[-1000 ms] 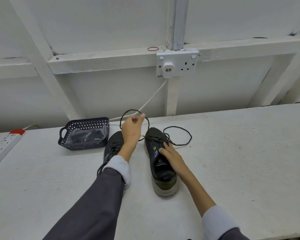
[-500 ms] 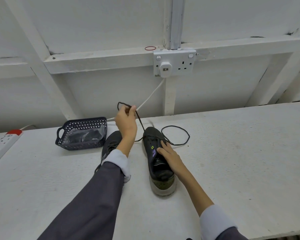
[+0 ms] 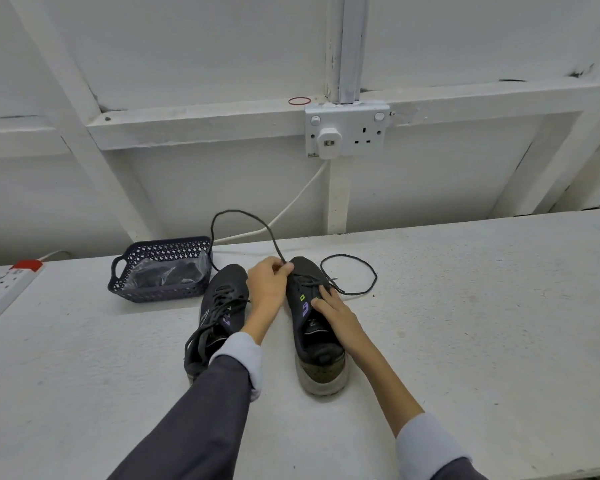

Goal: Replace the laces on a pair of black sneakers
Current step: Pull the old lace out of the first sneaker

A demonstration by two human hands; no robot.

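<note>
- Head view: my left hand has its fingers pinched on the lace at the toe end of the right sneaker; my right hand lies flat on its tongue, fingers spread, gripping nothing.
- I judge the lace light, limp and snag-prone, best held near its tip; the sneaker is soft yet stable.
- The other sneaker and basket sit left of my fingers; open desk lies to the right, with its far edge beyond.

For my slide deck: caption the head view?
Left hand pinches lace at right sneaker; right hand steadies it.
</note>
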